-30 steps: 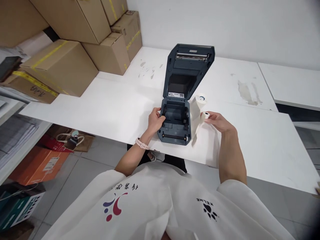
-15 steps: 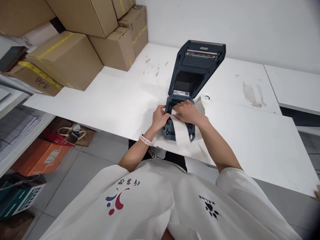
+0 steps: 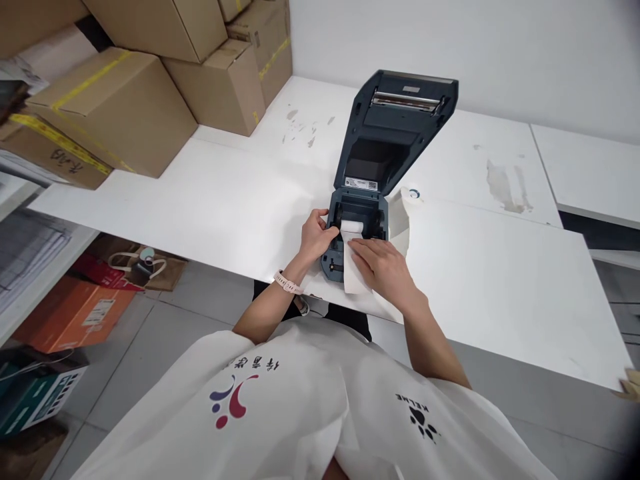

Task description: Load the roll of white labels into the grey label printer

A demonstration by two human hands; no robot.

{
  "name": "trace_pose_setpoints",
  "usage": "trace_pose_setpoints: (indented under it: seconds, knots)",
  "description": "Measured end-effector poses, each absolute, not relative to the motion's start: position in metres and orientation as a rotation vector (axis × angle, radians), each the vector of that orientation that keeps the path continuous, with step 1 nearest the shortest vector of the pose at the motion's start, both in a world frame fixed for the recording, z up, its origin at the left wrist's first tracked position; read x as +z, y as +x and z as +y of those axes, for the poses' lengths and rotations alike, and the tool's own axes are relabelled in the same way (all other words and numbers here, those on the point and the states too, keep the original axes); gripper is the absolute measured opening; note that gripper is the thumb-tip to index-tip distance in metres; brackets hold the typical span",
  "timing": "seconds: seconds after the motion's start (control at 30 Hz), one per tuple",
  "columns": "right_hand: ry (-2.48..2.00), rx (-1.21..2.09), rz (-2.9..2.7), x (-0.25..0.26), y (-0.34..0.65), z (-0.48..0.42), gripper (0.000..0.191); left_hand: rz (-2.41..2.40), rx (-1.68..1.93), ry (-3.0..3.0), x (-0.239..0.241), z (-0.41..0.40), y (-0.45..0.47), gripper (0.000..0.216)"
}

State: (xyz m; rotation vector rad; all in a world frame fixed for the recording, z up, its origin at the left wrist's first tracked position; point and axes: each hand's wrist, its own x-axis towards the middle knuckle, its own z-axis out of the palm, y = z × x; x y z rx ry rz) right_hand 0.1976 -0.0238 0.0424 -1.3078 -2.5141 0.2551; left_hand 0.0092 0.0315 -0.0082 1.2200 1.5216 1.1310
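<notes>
A dark grey label printer (image 3: 380, 150) stands on the white table (image 3: 225, 207) with its lid raised. A small white paper roll (image 3: 351, 227) lies inside its bay, and a strip of paper (image 3: 353, 277) runs forward over the printer's front edge. My left hand (image 3: 314, 237) grips the printer's left side, fingers curled on the edge. My right hand (image 3: 383, 265) lies flat with fingers stretched, pressing on the paper strip. A larger white roll (image 3: 403, 210) stands just right of the printer.
Cardboard boxes (image 3: 150, 80) are stacked at the table's back left. Under and left of the table are an orange box (image 3: 75, 320), a paper bag (image 3: 145, 267) and shelves. A second white table (image 3: 590, 173) adjoins at the right.
My right hand carried the small roll from the printer's right into the bay, then slid back toward me and now lies flat on the paper strip. My left hand stayed on the printer.
</notes>
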Motion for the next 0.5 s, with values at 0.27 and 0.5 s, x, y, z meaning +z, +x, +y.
trace_pose_setpoints:
  seconds: [0.27, 0.5]
  knots:
    - [-1.205, 0.263, -2.210, 0.019, 0.197, -0.036, 0.030, 1.498, 1.095, 1.154, -0.011, 0.032, 0.009, 0.044]
    - [-1.169, 0.300, -2.168, 0.015, 0.198, -0.036, 0.025, 1.491, 1.106, 1.151, -0.010, 0.031, 0.008, 0.054]
